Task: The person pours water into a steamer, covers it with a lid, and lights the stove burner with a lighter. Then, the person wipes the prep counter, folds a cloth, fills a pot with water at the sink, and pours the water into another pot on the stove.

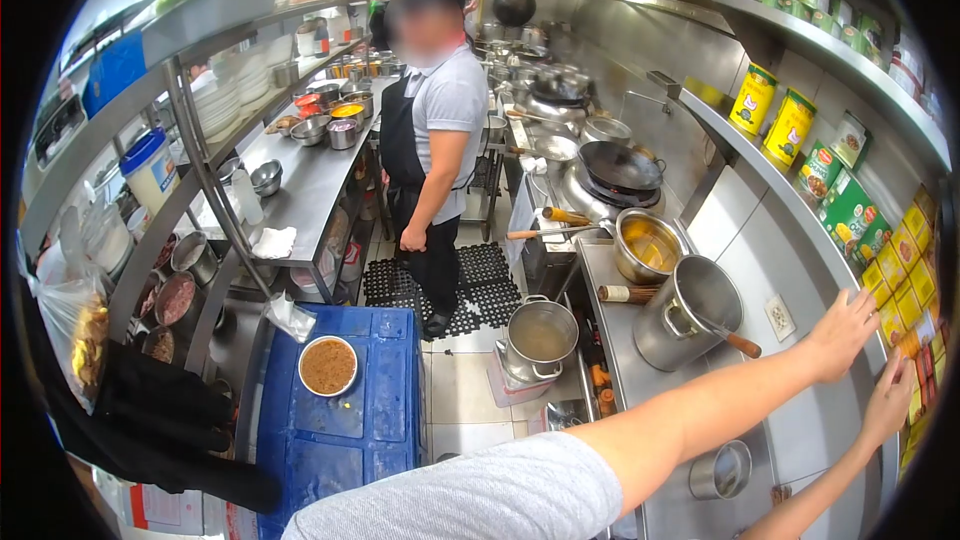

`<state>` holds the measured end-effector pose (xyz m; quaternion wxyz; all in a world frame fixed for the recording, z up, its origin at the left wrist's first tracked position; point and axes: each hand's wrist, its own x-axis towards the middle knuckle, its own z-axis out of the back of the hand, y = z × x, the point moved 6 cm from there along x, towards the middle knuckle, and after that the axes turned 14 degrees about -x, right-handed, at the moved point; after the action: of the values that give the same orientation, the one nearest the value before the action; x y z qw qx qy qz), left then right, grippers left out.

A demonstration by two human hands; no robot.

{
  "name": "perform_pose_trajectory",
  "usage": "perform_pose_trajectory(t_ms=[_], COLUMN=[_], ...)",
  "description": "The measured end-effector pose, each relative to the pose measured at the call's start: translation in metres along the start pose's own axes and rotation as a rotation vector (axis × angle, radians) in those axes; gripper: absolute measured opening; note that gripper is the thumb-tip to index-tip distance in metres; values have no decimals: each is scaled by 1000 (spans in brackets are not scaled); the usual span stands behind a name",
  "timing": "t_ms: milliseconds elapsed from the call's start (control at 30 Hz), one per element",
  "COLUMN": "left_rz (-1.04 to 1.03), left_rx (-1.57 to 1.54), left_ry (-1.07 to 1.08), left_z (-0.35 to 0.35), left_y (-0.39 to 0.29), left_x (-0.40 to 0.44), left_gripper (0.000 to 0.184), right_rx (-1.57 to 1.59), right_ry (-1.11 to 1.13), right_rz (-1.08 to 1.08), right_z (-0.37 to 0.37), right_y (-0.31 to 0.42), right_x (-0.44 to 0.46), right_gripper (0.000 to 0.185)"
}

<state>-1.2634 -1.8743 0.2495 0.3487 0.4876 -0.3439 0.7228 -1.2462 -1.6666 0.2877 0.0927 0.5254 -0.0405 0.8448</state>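
Observation:
My left hand [848,335] reaches to the shelf at the far right, its fingers spread beside stacked yellow packets [888,268]. Lower down, my right hand [888,402] is raised with its fingers apart, against the lower packets near an orange-and-white one [915,335]. Neither hand visibly has a packet enclosed in its fingers. Green boxes [850,212] and two yellow cans [789,127] stand farther along the same shelf.
Below my arms is a steel counter with a large pot [688,315] and ladle. A blue crate [385,420] bears a bowl of brown food [328,366]. Another person [432,130] stands in the aisle on a black mat, near a pot [541,333] of liquid.

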Motion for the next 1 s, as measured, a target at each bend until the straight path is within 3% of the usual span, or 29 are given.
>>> perform_pose_trajectory(t_ms=[200, 500, 600, 1000], left_rz=[-16, -9, -12, -17], left_rx=[-55, -30, -47, -83], left_ry=[6, -12, -33, -47], left_z=[-1, 3, -1, 0], left_y=[3, 1, 3, 4], left_x=[1, -1, -1, -2], left_gripper=[57, 55, 55, 52], right_rx=[-5, 20, 53, 35], right_ry=[90, -50, -33, 64], right_rz=[8, 24, 39, 25], right_z=[16, 17, 15, 15], right_y=[13, 15, 14, 14], right_x=[-3, -7, -8, -6], right_gripper=[45, 44, 51, 50])
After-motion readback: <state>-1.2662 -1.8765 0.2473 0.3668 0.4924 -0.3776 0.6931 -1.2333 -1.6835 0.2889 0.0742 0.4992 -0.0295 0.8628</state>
